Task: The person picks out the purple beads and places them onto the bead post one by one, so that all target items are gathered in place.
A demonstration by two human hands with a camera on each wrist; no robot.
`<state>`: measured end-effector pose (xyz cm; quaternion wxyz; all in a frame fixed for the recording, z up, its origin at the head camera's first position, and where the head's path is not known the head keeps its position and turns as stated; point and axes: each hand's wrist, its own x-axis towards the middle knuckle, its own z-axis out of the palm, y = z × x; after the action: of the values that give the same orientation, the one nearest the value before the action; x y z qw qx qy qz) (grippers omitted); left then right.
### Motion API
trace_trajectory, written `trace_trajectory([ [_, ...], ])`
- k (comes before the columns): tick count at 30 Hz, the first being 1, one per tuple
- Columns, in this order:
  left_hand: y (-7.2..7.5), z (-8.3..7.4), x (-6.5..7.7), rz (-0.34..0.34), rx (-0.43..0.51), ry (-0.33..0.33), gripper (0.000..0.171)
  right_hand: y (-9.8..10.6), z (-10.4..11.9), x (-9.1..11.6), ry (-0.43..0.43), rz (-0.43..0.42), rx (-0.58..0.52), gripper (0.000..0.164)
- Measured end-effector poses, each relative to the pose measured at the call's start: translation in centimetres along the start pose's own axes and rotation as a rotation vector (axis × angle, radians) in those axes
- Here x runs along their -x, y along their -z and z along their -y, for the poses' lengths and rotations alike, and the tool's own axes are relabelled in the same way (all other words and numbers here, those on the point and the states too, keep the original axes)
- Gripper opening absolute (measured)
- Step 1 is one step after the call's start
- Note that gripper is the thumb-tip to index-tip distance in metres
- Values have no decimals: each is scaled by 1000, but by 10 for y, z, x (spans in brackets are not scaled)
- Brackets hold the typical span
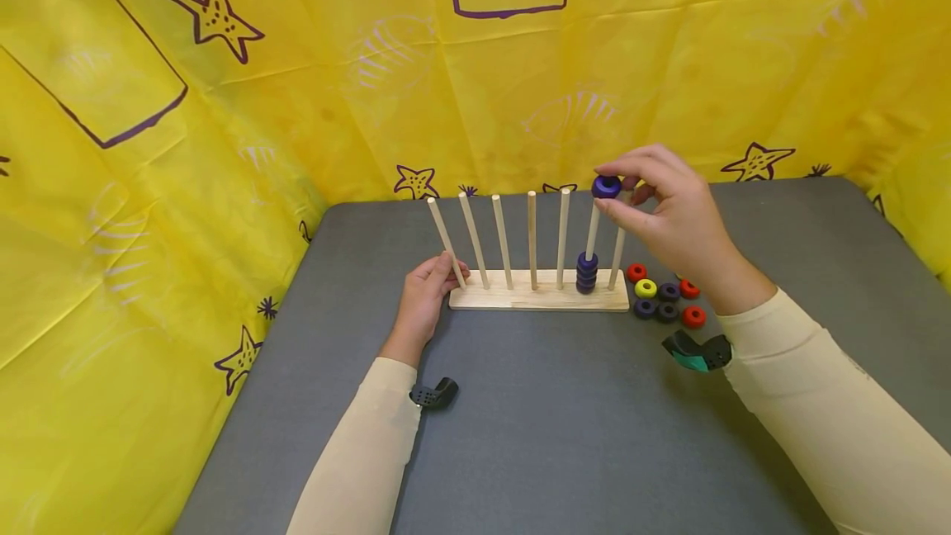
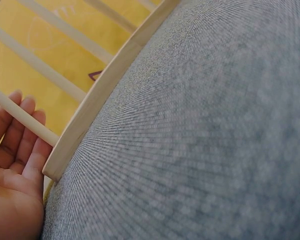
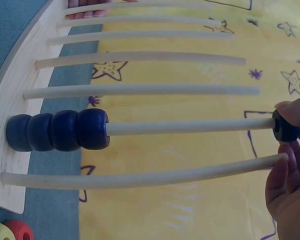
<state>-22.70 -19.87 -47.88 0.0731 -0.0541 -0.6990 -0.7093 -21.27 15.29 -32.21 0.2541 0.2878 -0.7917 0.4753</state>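
Note:
My right hand (image 1: 672,209) pinches a dark blue wooden ring (image 1: 607,187) between thumb and fingers. It is right at the tip of the second peg from the right on a wooden peg stand (image 1: 538,297). Lower on that peg sits a stack of several blue rings (image 1: 586,273), reaching down to the base. In the right wrist view, the pinched ring (image 3: 285,126) meets the peg's end, and a fingertip overlaps the rightmost peg (image 3: 140,180). At the stand's left end is my left hand (image 1: 427,295); its relaxed fingers (image 2: 29,132) lie behind the leftmost peg (image 2: 25,117).
Loose rings lie on the grey table (image 1: 520,436) just right of the stand: several blue ones (image 1: 667,312), red ones (image 1: 694,317) and a yellow one (image 1: 645,288). The other pegs stand bare. A yellow patterned cloth (image 1: 505,106) hangs behind and at the sides.

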Motion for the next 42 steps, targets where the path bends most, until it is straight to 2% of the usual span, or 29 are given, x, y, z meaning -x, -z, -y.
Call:
trace_trajectory([
  [27,0,0,0,11,6,-8,46,-3,1,1,-29,27,27,35],
  [33,1,3,0,5,10,-10,45,-2,0,1,-40,23,-1,35],
  [42,1,3,0,9,5,-14,47,3,-1,3,-83,10,-106,30],
])
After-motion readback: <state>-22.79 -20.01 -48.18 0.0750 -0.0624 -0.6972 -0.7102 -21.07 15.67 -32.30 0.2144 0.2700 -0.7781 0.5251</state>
